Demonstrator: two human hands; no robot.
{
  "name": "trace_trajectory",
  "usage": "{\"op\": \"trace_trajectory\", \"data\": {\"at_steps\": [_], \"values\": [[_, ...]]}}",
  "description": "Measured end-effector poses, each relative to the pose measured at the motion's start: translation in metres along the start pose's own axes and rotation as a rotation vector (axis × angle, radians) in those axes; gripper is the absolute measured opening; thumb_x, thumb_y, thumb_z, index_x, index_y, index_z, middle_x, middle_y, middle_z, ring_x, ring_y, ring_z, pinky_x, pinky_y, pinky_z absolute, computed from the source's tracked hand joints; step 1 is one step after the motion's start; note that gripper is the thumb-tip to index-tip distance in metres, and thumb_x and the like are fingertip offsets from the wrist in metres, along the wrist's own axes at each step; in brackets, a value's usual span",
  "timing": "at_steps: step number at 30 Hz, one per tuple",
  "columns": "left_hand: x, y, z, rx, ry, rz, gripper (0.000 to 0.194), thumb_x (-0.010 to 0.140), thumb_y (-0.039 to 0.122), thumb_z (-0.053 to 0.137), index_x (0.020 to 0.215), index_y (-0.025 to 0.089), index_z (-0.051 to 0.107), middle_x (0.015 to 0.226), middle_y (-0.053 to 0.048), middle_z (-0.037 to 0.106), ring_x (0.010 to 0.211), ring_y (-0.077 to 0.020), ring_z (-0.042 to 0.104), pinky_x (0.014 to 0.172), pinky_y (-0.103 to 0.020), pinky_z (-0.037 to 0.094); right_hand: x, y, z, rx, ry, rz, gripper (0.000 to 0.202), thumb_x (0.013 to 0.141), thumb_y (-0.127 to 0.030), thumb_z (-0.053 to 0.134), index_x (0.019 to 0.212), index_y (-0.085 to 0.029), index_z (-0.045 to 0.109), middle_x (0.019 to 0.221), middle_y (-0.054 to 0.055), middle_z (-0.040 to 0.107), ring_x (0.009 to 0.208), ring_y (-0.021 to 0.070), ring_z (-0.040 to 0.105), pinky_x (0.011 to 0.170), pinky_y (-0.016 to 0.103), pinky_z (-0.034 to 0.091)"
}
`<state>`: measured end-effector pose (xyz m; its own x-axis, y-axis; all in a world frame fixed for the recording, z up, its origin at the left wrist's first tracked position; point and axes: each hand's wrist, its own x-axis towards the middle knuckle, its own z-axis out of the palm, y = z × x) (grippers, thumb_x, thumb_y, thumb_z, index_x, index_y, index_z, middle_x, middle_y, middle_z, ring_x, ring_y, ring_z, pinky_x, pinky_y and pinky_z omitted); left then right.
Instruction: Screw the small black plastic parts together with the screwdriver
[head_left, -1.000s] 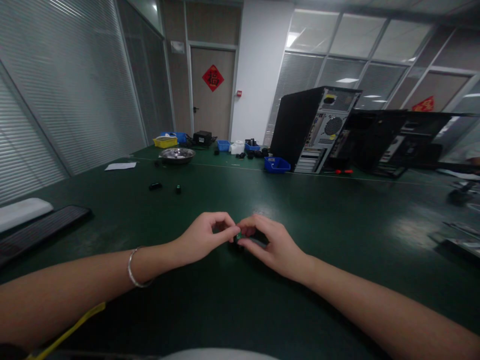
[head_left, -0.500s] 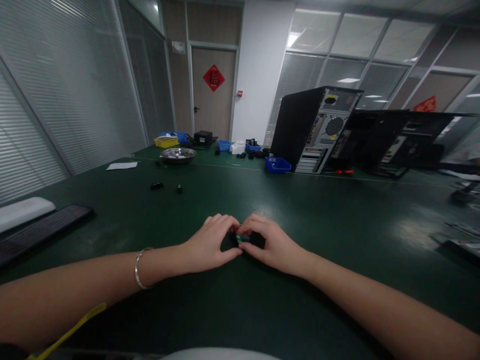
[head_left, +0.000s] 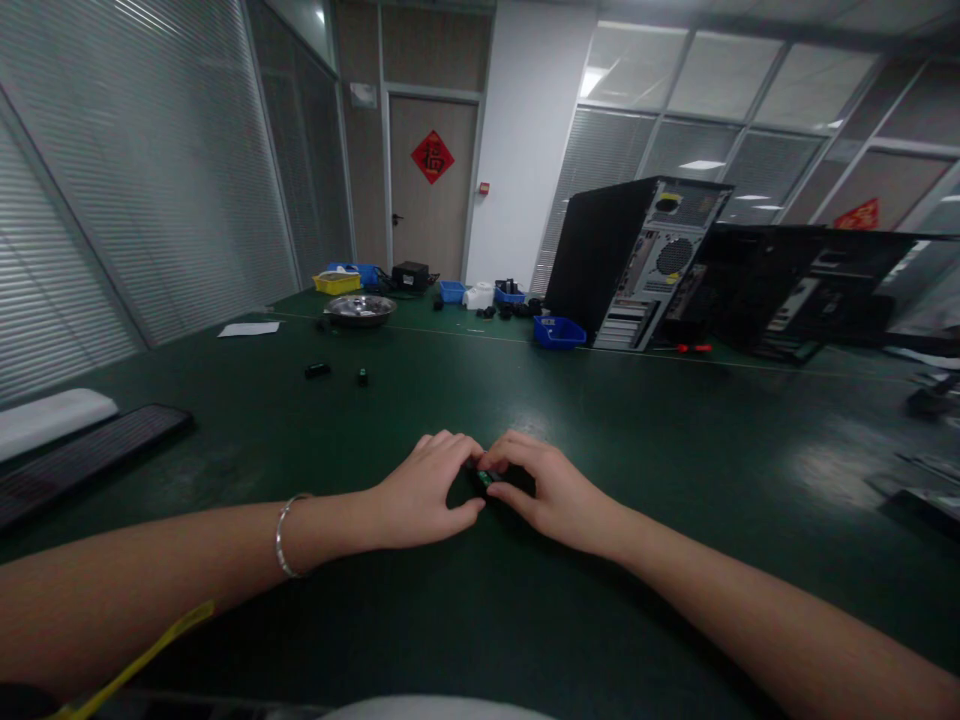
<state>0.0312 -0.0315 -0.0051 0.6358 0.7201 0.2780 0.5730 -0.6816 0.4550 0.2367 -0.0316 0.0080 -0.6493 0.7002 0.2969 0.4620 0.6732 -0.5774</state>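
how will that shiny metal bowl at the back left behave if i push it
The shiny metal bowl is probably stiff, going by its metallic gleam. Wide and low, it seems likelier to slide than tip. Its smooth look suggests it may be slippery.

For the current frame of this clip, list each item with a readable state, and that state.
Left hand: loosely curved, open; contact with the small part unclear
Right hand: pinching
Small part: held by the right hand
Door: closed
Blinds: lowered
Nearest computer tower: upright, rear panel showing
Metal dish: right way up
Paper: lying flat
Keyboard: keys up
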Motion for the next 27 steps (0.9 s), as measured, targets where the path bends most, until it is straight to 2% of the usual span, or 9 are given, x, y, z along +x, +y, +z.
{"op": "trace_trajectory", "data": {"at_steps": [5,10,27], "values": [[0.0003,0.0027,0.0018,0.038,0.012,-0.016,0.035,0.077,0.043,0.066,0.1,0.02,0.053,0.098,-0.005,0.056,0.09,-0.0234,0.05,0.08,-0.036,0.039,0.0006,-0.0011,0.0016,-0.01,0.004,0.006,0.017,0.083,-0.015,0.064,0.1,-0.019,0.062,0.096,0.005,0.058,0.088,0.0173,0.058,0.08,0.032,0.049],[0.0007,0.0026,0.0068,0.076,0.03,-0.004,0.024,0.08,0.033,0.061,0.098,0.02,0.053,0.098,-0.005,0.056,0.091,-0.023,0.05,0.08,-0.035,0.038,0.0004,-0.003,-0.0011,-0.012,0.011,-0.003,0.015,0.084,-0.015,0.063,0.098,-0.019,0.062,0.095,0.005,0.058,0.088,0.0174,0.058,0.08,0.032,0.049],[0.0003,0.0017,0.0049,-0.013,0.026,0.0,0.027,0.08,0.032,0.065,0.1,0.02,0.051,0.1,-0.005,0.055,0.092,-0.0228,0.05,0.081,-0.036,0.039,0.0007,-0.0022,0.0014,-0.106,0.008,0.004,0.011,0.084,-0.017,0.064,0.095,-0.019,0.061,0.094,0.005,0.057,0.086,0.0177,0.056,0.077,0.031,0.047]]}}
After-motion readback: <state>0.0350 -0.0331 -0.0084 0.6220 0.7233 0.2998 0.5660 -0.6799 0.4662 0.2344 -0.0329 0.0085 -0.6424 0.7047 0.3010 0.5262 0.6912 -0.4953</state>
